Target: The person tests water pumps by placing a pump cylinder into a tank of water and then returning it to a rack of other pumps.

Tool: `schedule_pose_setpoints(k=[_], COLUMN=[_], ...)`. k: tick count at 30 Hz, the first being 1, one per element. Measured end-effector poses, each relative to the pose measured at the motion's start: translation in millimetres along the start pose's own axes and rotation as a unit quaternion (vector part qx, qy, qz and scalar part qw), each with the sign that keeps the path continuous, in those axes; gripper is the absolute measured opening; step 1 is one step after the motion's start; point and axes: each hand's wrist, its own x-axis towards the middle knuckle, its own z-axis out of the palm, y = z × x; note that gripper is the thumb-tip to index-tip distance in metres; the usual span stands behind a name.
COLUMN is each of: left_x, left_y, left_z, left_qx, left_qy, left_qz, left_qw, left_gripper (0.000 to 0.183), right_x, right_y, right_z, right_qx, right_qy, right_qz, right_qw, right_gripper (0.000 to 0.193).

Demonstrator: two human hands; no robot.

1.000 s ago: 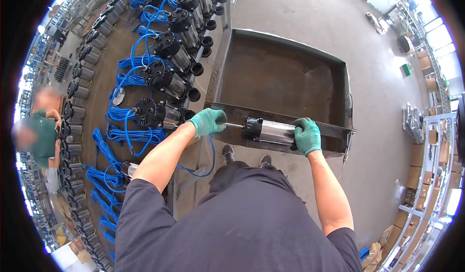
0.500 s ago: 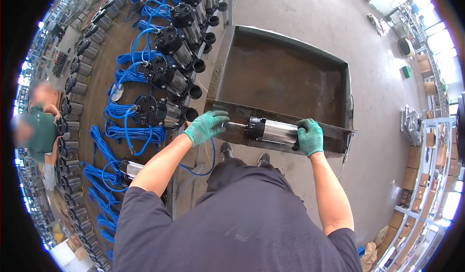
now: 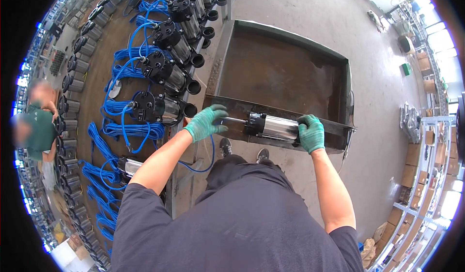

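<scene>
A shiny steel motor cylinder (image 3: pixel 280 129) with a black ribbed end lies sideways on the near ledge of a metal trough (image 3: pixel 286 29). From its black end a thin metal shaft (image 3: pixel 234 120) points left. My right hand (image 3: pixel 311 133), in a green glove, is wrapped round the cylinder's right end. At the shaft's tip is my left hand (image 3: pixel 207 122), also gloved in green, its fingers and thumb spread apart around the tip. Whether they touch the shaft is hard to see.
Left of me a bench holds a row of steel-and-black pumps (image 3: pixel 164 71) with coiled blue cables (image 3: pixel 133 130). Beyond it, a person in a green shirt (image 3: pixel 41 127) is beside more pump bodies. Shelving with cardboard boxes (image 3: pixel 411 165) lines the right side.
My left hand has shifted slightly, its fingers spreading wider at the shaft's tip. My right hand and the motor cylinder stay almost in place.
</scene>
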Motion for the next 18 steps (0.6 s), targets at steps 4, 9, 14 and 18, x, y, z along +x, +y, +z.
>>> schedule_pose_setpoints(k=[4,9,14,18], left_x=[6,31,-1,2], left_y=[3,4,13,-21], left_z=[-16,2,16,2], left_qx=[0.381,-0.054,-0.031,0.187], left_qy=[-0.03,-0.04,0.042,0.05], left_qz=[0.205,-0.302,-0.045,0.139], left_qw=[0.901,0.951,0.998,0.971], left_gripper=[0.039,0.046,0.037,0.026], right_x=[0,2,0,3], right_y=[-3,-3,0,-5], right_z=[-2,-2,-3,-3], right_qx=[0.002,-0.005,-0.007,-0.006], right_qy=[-0.008,-0.007,-0.001,-0.011], right_qz=[0.015,0.002,0.003,0.005], right_qw=[1.0,1.0,1.0,1.0], right_gripper=[0.016,0.016,0.016,0.016])
